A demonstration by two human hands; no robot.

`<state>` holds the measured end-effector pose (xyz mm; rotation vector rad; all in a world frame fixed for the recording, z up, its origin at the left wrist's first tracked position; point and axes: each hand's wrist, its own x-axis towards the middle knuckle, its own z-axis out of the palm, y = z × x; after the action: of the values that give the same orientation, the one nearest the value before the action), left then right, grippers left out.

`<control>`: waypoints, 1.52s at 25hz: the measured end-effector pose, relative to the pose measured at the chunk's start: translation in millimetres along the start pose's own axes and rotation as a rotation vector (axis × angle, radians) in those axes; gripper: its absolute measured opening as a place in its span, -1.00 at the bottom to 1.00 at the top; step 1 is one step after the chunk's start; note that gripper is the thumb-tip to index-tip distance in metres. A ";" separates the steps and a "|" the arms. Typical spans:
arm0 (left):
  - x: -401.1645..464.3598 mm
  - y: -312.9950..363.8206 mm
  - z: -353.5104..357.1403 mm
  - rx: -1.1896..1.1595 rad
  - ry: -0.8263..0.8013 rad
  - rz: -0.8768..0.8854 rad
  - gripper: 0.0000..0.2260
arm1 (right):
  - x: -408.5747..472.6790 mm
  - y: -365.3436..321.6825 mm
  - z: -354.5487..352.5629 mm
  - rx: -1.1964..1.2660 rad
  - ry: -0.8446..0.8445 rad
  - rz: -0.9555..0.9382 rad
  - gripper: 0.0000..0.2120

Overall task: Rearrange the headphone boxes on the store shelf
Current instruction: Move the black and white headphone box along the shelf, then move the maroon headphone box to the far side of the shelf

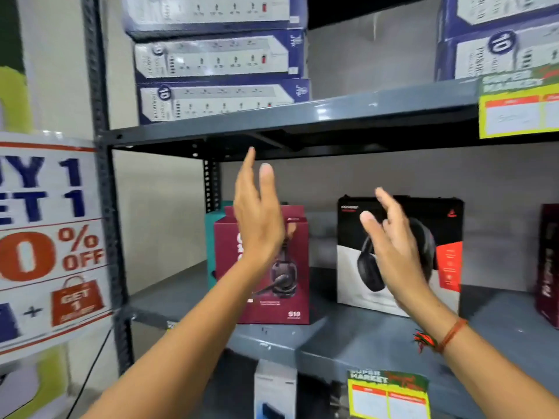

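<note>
- Both hands are raised in front of the shelf with fingers spread and nothing held: the left hand (pixel 257 213) is upright with its palm facing right, the right hand (pixel 390 237) is tilted with loosely fanned fingers.
- The maroon headphone box (pixel 272 297) stands upright on the grey shelf (pixel 378 331), directly behind the left hand; whether the hand touches it I cannot tell.
- A teal box (pixel 216 246) stands just behind the maroon box, at its left edge.
- The black-and-white headphone box (pixel 402 255) stands to the right of the maroon box, apart from it, behind the right hand.
- A dark red box (pixel 547 267) stands further right of the maroon box, at the frame edge.
- Stacked power-strip boxes (pixel 214 58) sit on the upper shelf (pixel 302 116), above the maroon box.
- A sale sign (pixel 48 237) hangs left of the maroon box, beyond the shelf post (pixel 106 176).
- A price tag (pixel 388 394) is fixed on the shelf edge below and right of the maroon box.
</note>
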<state>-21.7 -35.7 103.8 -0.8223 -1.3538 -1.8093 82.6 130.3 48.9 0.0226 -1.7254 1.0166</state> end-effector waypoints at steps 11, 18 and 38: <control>-46.4 -108.7 -124.1 0.019 -0.295 -0.853 -0.43 | -49.4 41.9 94.7 0.182 -0.426 0.651 0.11; -27.6 -68.2 -78.5 0.066 -0.392 -0.763 -0.36 | -31.2 4.2 23.3 0.005 -0.151 0.507 -0.52; -151.5 53.4 148.8 -0.310 -0.789 -0.605 -0.45 | -49.7 -19.7 -247.3 -0.305 0.397 0.359 -0.36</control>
<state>114.9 124.0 42.2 -1.5259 -1.9962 -2.3104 304.2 251.5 34.8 -0.6630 -1.5234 0.9241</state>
